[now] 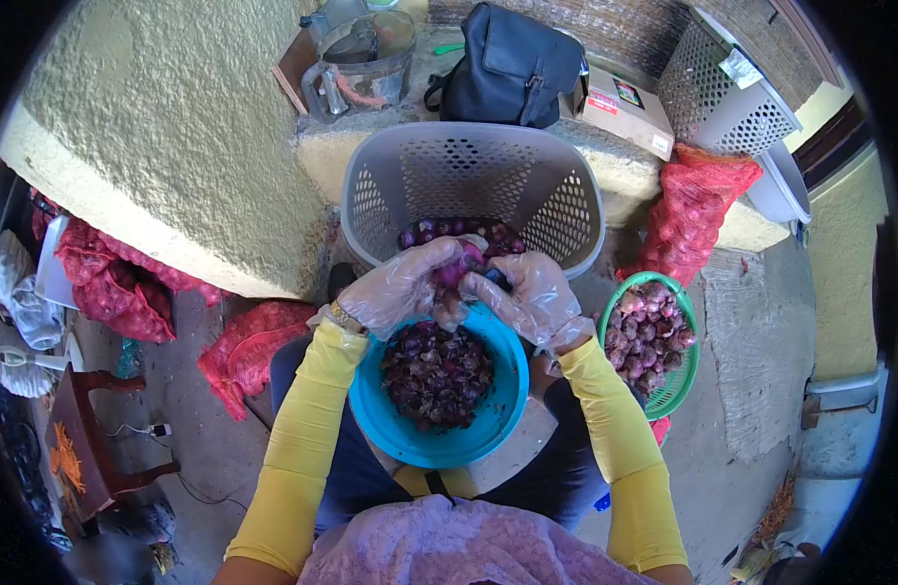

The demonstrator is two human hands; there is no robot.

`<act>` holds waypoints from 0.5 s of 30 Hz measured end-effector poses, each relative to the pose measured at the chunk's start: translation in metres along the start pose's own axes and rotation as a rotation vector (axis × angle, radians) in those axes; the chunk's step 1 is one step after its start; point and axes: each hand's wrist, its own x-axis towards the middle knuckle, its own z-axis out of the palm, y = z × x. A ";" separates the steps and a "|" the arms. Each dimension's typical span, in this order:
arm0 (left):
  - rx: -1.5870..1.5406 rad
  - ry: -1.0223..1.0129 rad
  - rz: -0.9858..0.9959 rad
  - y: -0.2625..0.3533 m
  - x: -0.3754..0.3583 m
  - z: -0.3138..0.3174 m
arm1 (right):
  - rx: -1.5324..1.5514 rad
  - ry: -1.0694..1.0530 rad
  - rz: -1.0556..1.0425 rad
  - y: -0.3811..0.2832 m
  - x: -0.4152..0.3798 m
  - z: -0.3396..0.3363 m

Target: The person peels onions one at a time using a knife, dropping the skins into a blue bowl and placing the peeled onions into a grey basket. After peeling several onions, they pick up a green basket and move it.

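Note:
My left hand (395, 286), in a clear plastic glove, is closed on a purple onion (458, 263) above the blue basin's back rim. Beside it my right hand (534, 295), gloved too, is closed around a small dark object (496, 279), mostly hidden by the fingers. Below both hands, the blue basin (371, 414) holds dark onion skins (437, 375). Just behind them stands a grey perforated basket (371, 166) with shiny purple onions (434, 230) at its bottom.
A green basket (685, 385) of unpeeled onions sits at the right, near a full red mesh sack (697, 210). More red sacks (117, 278) lie at the left by a wooden stool (83, 444). A black bag (512, 63) and a carton (624, 109) rest on the back ledge.

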 end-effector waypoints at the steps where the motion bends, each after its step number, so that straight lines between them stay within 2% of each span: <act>1: -0.018 -0.025 0.040 -0.002 0.002 -0.001 | 0.136 0.000 0.019 0.002 0.000 0.000; 6: 0.077 -0.028 0.132 0.000 0.001 0.000 | 0.213 -0.009 0.026 0.002 0.000 0.000; 9: -0.029 -0.006 0.094 -0.010 0.012 -0.006 | 0.144 -0.010 -0.015 0.006 0.000 0.003; 11: -0.087 0.119 -0.017 -0.014 0.013 -0.005 | 0.102 -0.014 -0.043 0.007 0.000 0.004; 15: -0.096 -0.022 -0.049 -0.017 0.014 -0.014 | 0.094 -0.073 -0.065 -0.005 0.000 -0.003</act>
